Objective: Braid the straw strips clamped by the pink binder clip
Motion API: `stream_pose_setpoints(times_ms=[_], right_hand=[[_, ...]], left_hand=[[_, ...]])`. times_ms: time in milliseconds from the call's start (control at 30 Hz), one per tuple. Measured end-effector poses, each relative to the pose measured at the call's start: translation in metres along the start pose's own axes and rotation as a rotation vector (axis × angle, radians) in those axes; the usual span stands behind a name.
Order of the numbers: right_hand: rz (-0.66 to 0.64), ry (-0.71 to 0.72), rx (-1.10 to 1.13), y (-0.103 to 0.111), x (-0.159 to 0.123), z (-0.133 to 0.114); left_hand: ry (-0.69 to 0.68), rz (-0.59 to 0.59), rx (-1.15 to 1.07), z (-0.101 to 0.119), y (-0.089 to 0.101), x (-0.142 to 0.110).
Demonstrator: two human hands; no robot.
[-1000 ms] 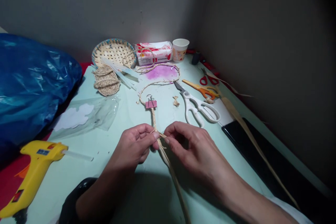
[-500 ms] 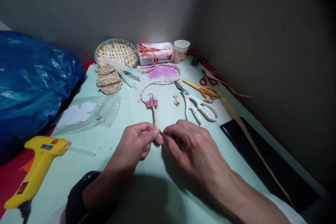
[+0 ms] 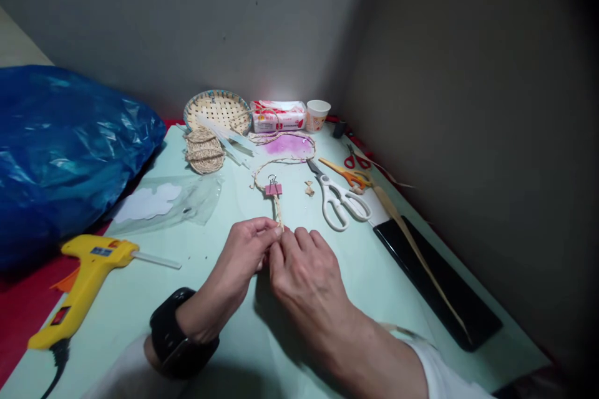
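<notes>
Pinches the braided cord (image 3: 277, 207) between thumb and fingers of the left hand (image 3: 246, 252), on the near side of the pink binder clip (image 3: 273, 189). Brings the right hand (image 3: 306, 271) together with it at the same spot, knuckles up and fingers curled; cannot tell its exact hold. Has 3 cutters to the cord's right, namely white scissors (image 3: 326, 182), orange scissors (image 3: 342, 171) and red scissors (image 3: 354, 154).

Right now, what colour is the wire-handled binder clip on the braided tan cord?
The binder clip is pink, clearest in the head view.
</notes>
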State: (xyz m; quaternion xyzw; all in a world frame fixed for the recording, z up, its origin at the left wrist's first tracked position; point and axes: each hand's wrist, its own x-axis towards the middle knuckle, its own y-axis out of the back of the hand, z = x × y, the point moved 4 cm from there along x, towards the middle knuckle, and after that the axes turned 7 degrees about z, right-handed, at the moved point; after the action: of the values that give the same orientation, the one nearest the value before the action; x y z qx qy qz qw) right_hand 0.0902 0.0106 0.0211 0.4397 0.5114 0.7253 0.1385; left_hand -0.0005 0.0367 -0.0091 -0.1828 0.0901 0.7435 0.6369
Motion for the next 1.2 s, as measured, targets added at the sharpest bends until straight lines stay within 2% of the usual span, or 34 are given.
stream_pose_setpoints(times_ms=[167,267,367,467,567,633,700,800,1000,1200], right_hand=[[-0.073,-0.049,0.010,0.001,-0.002,0.002],[-0.164,-0.094,0.110,0.008,-0.006,0.007],[-0.250,-0.164,0.388,0.019,-0.006,0.026],[-0.248,-0.302,0.561,0.029,0.003,0.057],[-0.402,-0.354,0.730,0.018,0.015,0.071],[-0.518,-0.393,0.913,0.003,0.021,0.069],[-0.581,-0.461,1.072,-0.012,0.023,0.063],[-0.592,-0.557,1.168,-0.030,0.022,0.057],[-0.444,-0.512,1.158,-0.037,0.017,0.059],[-0.384,-0.742,1.356,-0.036,0.009,0.058]], left_hand=[[-0.013,-0.028,-0.030,-0.004,0.000,0.002],[-0.055,-0.029,-0.002,-0.006,0.001,0.003],[-0.070,-0.012,0.025,-0.006,0.004,0.002],[-0.074,-0.037,0.041,-0.003,0.005,0.000],[-0.054,-0.066,0.001,0.000,0.007,0.000],[-0.035,-0.069,-0.030,0.000,0.008,0.000],[-0.035,-0.069,-0.040,-0.001,0.008,0.001],[-0.031,-0.056,-0.027,-0.001,0.008,0.001],[-0.095,0.021,0.091,0.004,0.004,-0.001],[-0.213,0.071,0.250,0.004,0.005,-0.002]])
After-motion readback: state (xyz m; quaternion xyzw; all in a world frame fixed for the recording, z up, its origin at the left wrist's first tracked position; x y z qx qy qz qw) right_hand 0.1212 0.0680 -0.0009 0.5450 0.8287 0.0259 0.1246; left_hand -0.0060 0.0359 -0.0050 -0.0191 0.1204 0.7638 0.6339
